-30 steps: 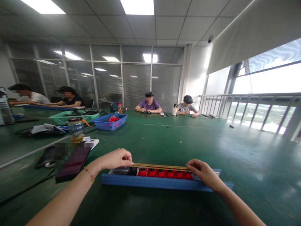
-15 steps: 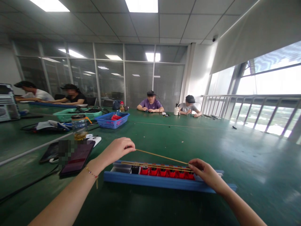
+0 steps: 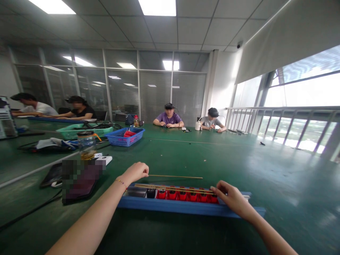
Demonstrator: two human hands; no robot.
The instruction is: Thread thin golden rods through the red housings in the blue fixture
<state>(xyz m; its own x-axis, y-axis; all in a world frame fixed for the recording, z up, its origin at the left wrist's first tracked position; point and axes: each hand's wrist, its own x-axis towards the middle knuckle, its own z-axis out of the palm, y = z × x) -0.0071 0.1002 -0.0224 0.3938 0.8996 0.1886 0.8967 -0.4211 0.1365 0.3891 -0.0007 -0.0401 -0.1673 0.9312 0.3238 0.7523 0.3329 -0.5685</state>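
My left hand (image 3: 138,170) is closed in a pinch on one end of a thin wooden stick (image 3: 175,176). That stick stretches out to the right above the table, and its far end is free. Below it, a few more thin sticks (image 3: 170,188) lie lengthwise over a row of red plastic parts (image 3: 171,195) seated in a long blue rail (image 3: 180,207). My right hand (image 3: 230,196) rests over the right part of the rail, its thumb and fingers closed at the right ends of these sticks. A black part (image 3: 151,193) sits left of the red ones.
On the left lie a phone (image 3: 82,184), a glass jar (image 3: 87,146) with a dark lid, and cables. Behind them stand a blue basket (image 3: 124,137) and a green basket (image 3: 71,133). Several people sit around the green table (image 3: 170,152), including a person in purple (image 3: 170,117).
The single stick's right end has come away from my right hand. My left hand has shifted slightly left and down with that stick, now more level. The right hand stays by the rail.
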